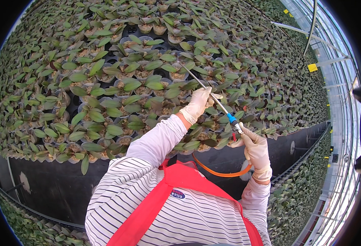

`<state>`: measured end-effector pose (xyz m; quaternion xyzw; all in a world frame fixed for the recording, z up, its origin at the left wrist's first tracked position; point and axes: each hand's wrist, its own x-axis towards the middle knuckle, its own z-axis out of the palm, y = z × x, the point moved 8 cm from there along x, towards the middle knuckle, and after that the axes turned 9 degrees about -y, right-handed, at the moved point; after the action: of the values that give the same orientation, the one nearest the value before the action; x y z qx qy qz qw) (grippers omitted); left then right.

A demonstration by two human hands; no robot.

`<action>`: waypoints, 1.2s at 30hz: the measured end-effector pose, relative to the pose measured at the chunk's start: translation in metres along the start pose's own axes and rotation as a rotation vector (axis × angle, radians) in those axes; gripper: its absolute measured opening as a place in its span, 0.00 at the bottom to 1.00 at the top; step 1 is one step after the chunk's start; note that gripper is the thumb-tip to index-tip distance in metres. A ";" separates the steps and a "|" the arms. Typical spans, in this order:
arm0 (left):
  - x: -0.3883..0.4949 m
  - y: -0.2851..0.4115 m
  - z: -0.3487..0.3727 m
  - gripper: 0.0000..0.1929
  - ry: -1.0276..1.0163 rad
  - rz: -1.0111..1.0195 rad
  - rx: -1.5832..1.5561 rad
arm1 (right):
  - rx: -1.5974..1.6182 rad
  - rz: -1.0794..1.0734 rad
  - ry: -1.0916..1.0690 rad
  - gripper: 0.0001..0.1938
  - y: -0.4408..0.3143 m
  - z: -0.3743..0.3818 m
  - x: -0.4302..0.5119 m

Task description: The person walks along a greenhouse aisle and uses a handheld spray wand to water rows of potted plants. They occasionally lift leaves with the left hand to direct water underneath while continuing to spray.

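Observation:
Both hands wear pale thin gloves and grip a metal spray lance [195, 77] that slants up and left over potted orchid seedlings [143, 87]. My left hand [200, 100] is closed around the middle of its tube. My right hand [255, 146] holds the rear end, at the metal fitting [238, 128] just behind a blue collar [231, 118]. A small red valve lever [234, 137] shows beside the right fingers. From below that hand an orange hose [222, 174] curves left toward my red apron [186, 176]. The lance tip is above the leaves; whether liquid comes out cannot be seen.
Clear plastic pots [144, 73] crowd the bench in black holed trays [75, 103]. A dark aisle floor [54, 181] runs along the bench's near edge. More plants [294, 187] grow beyond the aisle. Yellow cards [312, 67] hang near the greenhouse frame [334, 61] on the right.

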<state>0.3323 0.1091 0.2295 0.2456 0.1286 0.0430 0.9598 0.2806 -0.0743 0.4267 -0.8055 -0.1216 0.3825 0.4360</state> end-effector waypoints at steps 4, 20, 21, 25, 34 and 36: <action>0.001 -0.004 -0.003 0.11 -0.042 0.032 0.004 | 0.014 0.006 0.008 0.18 0.011 -0.002 0.001; -0.020 -0.015 0.020 0.10 -0.140 0.047 -0.057 | 0.079 -0.039 -0.021 0.18 0.029 -0.012 -0.027; -0.020 -0.015 0.020 0.11 -0.134 0.059 -0.043 | 0.079 -0.036 -0.017 0.18 0.030 -0.011 -0.028; -0.020 -0.025 0.027 0.12 -0.144 0.008 -0.045 | 0.090 -0.025 0.005 0.18 0.032 -0.012 -0.040; -0.048 -0.044 0.027 0.15 -0.117 -0.047 -0.068 | 0.091 0.010 0.007 0.18 0.045 -0.009 -0.065; -0.060 -0.052 0.024 0.17 -0.129 -0.072 -0.097 | 0.076 0.032 0.002 0.18 0.051 -0.009 -0.071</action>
<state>0.2819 0.0437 0.2387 0.1964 0.0729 -0.0011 0.9778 0.2320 -0.1470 0.4251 -0.7905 -0.0937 0.3928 0.4604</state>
